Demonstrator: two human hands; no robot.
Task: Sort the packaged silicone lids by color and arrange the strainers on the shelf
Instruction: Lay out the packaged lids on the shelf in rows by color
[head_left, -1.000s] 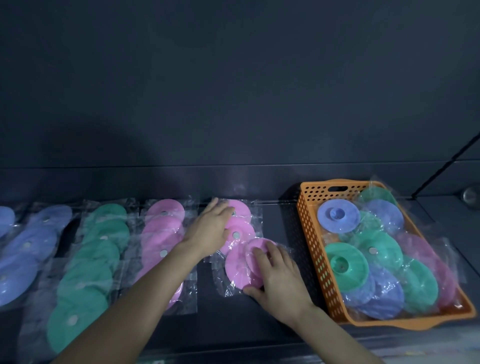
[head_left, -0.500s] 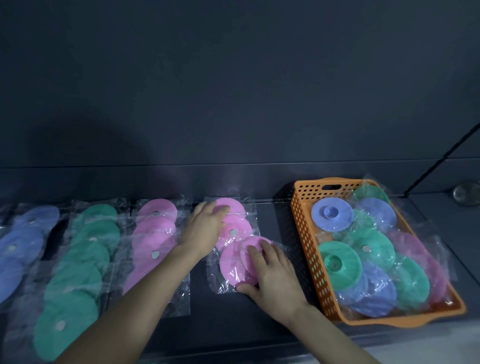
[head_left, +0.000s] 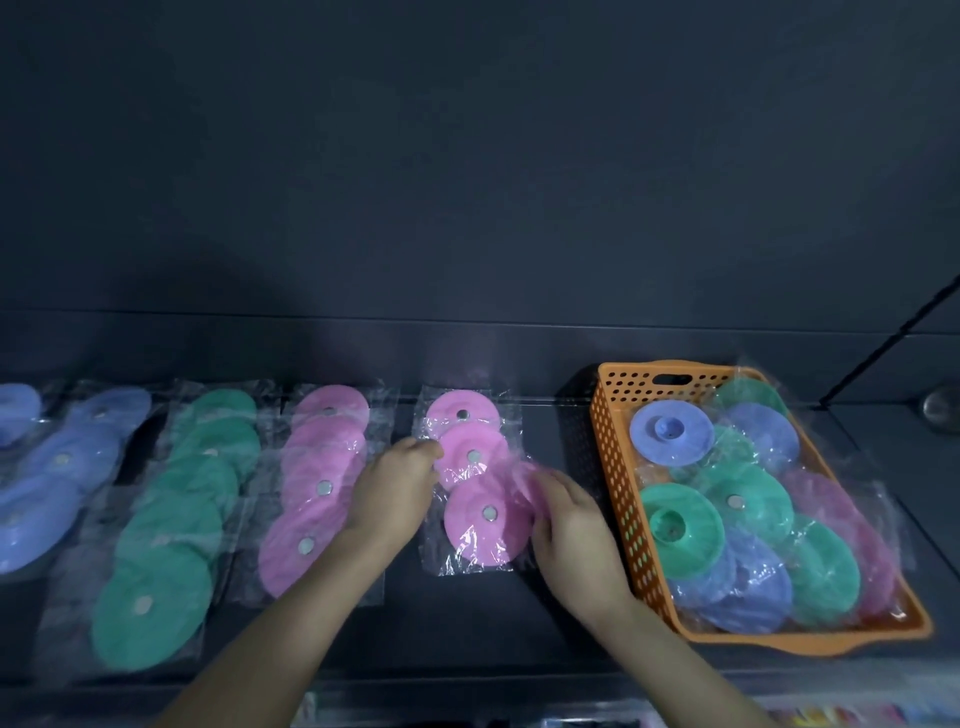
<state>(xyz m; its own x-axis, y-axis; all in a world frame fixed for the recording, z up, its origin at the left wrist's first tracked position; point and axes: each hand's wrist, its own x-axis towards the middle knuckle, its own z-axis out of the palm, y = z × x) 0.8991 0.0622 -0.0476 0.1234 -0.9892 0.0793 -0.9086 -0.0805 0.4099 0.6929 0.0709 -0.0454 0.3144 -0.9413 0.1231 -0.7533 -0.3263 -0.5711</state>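
drawing back, left hand (head_left: 400, 486) uncovers pink lids (head_left: 483, 525); right hand (head_left: 569, 525) shifts right.

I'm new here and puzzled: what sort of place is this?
Probably a shop or stockroom: bagged lids lie in colour rows on a dark shelf, with an orange basket of mixed ones beside them.

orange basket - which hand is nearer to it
Right. The right hand is just beside the left wall of the orange basket, at the right edge of the nearest pink lid row. The left hand is farther away, on that row's other side.
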